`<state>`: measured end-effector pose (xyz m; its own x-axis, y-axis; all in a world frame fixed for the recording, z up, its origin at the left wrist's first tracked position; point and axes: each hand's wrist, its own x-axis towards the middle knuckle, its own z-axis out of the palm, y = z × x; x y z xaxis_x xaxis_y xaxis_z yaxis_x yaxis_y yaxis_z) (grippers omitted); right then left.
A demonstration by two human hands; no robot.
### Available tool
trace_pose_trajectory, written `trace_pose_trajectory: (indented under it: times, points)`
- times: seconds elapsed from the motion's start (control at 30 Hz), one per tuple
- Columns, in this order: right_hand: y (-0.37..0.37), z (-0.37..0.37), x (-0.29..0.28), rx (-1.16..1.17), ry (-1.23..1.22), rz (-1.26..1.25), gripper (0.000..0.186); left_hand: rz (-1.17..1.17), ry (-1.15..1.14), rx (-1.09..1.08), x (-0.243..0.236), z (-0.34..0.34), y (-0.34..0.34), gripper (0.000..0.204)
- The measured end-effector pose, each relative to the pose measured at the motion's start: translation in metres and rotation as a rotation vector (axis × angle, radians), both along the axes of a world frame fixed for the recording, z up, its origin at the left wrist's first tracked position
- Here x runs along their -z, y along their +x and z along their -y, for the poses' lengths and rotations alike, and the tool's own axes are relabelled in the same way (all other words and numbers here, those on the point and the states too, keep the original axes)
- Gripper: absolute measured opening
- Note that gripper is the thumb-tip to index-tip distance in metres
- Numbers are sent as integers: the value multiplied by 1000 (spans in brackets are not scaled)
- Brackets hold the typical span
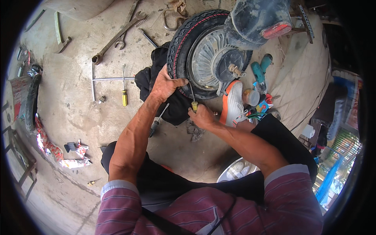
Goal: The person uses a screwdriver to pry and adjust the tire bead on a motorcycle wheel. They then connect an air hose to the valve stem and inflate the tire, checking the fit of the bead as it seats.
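A scooter wheel stands in front of me, with a black tyre [179,53] marked by a red line around a grey finned hub [203,55]. My left hand [165,85] grips the tyre's near left edge, thumb laid over the sidewall. In my right hand [203,116], closed, is a yellow-handled screwdriver [194,105]. Its thin shaft points up against the lower edge of the tyre near the rim; the tip is hard to make out. Black cloth [172,113] lies under and beside the wheel. Another screwdriver [155,126] rests by my left forearm.
Left on the floor lie a T-shaped wrench [113,78], another yellow-handled screwdriver [124,97], a large spanner [117,37] and a hammer [62,45]. At right are a teal power drill [259,72], a round jar [250,96] and a white-orange shoe [232,103]. A dusty fender [250,23] overhangs the wheel.
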<state>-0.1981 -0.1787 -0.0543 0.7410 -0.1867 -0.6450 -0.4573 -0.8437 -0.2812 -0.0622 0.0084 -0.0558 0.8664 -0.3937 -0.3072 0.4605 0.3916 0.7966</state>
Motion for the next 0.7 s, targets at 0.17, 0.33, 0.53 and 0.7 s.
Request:
trace_pose_trajectory:
  times: [0.17,0.33,0.53,0.7]
  points:
    - [-10,-27,-1,138,-149,152,40,0,-3,23,18,-1,5,72]
    - [-38,-10,-29,111,77,129,40,58,40,-19,7,2,1,64]
    - [-150,-29,-64,135,98,-110,39,22,-12,14,3,0,4,73]
    - [-107,-23,-107,387,111,133,47,58,-12,6,-2,-2,0,71]
